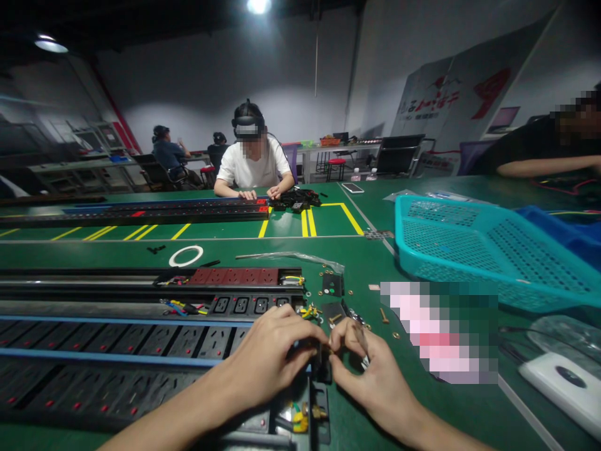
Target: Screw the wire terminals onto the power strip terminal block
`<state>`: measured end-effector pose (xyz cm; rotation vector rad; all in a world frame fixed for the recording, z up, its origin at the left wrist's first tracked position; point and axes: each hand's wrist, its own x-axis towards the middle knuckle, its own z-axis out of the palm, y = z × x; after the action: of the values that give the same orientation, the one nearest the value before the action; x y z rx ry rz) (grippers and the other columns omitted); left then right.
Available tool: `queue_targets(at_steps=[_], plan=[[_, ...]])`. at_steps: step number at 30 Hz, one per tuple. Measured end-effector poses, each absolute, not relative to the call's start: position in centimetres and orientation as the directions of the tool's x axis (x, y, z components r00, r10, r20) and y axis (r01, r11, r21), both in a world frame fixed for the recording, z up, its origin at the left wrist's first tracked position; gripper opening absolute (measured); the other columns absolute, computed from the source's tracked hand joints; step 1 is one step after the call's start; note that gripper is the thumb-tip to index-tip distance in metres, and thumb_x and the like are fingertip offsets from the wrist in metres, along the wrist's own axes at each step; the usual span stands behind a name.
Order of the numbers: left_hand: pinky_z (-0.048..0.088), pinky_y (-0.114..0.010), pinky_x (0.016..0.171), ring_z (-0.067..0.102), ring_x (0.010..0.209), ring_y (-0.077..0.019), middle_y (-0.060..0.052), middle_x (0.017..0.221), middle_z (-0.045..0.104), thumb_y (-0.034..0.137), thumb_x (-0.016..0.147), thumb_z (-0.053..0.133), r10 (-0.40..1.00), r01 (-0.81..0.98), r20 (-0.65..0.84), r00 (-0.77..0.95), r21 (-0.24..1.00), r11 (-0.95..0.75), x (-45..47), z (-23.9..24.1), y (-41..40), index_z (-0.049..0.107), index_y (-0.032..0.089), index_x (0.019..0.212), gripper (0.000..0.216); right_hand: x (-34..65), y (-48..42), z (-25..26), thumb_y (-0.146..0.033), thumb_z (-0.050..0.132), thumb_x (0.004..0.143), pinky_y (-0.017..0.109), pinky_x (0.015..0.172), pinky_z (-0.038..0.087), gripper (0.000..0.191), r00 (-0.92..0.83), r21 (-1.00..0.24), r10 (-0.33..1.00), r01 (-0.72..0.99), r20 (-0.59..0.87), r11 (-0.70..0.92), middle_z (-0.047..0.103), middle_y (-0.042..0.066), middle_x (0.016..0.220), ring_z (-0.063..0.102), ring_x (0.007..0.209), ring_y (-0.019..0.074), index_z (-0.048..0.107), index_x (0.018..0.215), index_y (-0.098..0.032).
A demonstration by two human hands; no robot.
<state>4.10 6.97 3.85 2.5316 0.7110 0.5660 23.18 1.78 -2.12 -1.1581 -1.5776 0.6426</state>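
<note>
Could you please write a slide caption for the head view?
Left hand and right hand meet at a black power strip's end on a green bench.

A power strip (141,341) lies left of the hands (267,357), a basket (469,250) right.

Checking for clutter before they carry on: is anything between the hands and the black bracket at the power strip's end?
Nothing visible: the left hand and right hand are at the black bracket. A loose brass screw lies further right, outside that gap.

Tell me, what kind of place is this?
Probably a workshop where things get put together: long power strips lie on green workbenches, with a teal plastic basket nearby.
</note>
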Motion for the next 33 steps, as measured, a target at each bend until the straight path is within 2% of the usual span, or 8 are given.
queue_targets(at_steps=[17, 33], plan=[[0.039, -0.03, 0.076, 0.054, 0.087, -0.0191, 0.0, 0.096, 0.071, 0.002, 0.088, 0.064, 0.561, 0.378, 0.26, 0.786, 0.516, -0.769, 4.13, 3.79, 7.0, 0.065, 0.022, 0.106, 0.026, 23.07, 1.77, -1.62, -0.014, 0.051, 0.076, 0.024, 0.06, 0.043, 0.027, -0.006, -0.855, 0.906, 0.331, 0.422, 0.4, 0.051, -0.003, 0.07, 0.052, 0.063, 0.0143, 0.027, 0.071, -0.026], [0.041, -0.029, 0.077, 0.055, 0.088, -0.0192, -0.001, 0.095, 0.071, 0.004, 0.088, 0.066, 0.573, 0.416, 0.231, 0.786, 0.488, -0.767, 4.12, 3.9, 6.83, 0.067, 0.022, 0.107, 0.026, 23.14, 1.99, -1.58, -0.013, 0.052, 0.072, 0.025, 0.059, 0.044, 0.033, -0.018, -0.883, 0.921, 0.278, 0.389, 0.378, 0.05, -0.003, 0.071, 0.051, 0.063, 0.0143, 0.022, 0.071, -0.027]])
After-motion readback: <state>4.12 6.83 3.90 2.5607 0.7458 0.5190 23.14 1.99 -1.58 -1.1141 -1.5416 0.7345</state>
